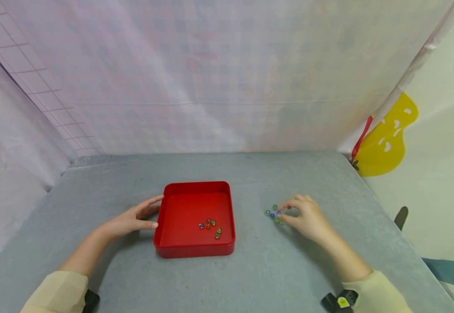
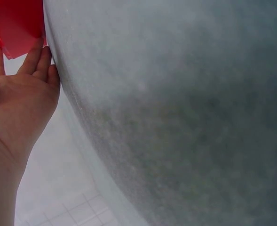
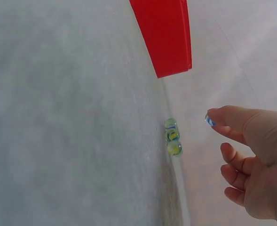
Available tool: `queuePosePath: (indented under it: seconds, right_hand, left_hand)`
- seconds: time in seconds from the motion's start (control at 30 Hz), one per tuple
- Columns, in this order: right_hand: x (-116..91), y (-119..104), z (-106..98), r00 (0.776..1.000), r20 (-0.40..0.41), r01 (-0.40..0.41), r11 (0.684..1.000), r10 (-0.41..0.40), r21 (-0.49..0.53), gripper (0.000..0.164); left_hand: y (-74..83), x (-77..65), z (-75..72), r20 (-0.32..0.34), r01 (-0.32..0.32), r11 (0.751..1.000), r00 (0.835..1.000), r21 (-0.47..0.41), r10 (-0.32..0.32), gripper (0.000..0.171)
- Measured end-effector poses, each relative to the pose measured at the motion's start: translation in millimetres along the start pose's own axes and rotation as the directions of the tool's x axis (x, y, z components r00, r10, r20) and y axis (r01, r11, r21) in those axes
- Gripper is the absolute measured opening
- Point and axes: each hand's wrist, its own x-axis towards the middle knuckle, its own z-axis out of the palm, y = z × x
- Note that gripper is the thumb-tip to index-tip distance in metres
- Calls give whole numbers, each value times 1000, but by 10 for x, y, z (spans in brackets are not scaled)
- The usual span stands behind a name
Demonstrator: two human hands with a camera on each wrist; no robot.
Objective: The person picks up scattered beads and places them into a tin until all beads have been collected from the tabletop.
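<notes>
A square red tray (image 1: 195, 251) stands on the grey table, with several glass marbles (image 1: 208, 226) lying loose toward its front right. My left hand (image 1: 135, 218) rests against the tray's left side, fingers and thumb spread along the wall; the left wrist view shows the left palm (image 2: 23, 99) with fingertips at the red wall. To the right of the tray, my right hand (image 1: 303, 217) pinches a blue-streaked marble (image 3: 210, 120) between thumb and forefinger, its other fingers loosely bent. Beneath and beside it, several green and blue marbles (image 1: 268, 213) sit grouped on the cloth.
A grey cloth covers the table (image 1: 203, 287). Pale curtains (image 1: 211, 78) hang behind it and at both sides, the right one printed with a yellow shape (image 1: 383, 148). Dark wrist devices (image 1: 340, 301) sit at the sleeve cuffs.
</notes>
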Motion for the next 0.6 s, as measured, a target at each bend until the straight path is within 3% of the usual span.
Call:
queuePosePath:
  seconds: [0.6]
  right_hand:
    - [105,-187,56,999,20,-43,997,42,60,14]
  left_hand:
    - [-3,-1,2,5,-8,1000,1000,-8,8,77]
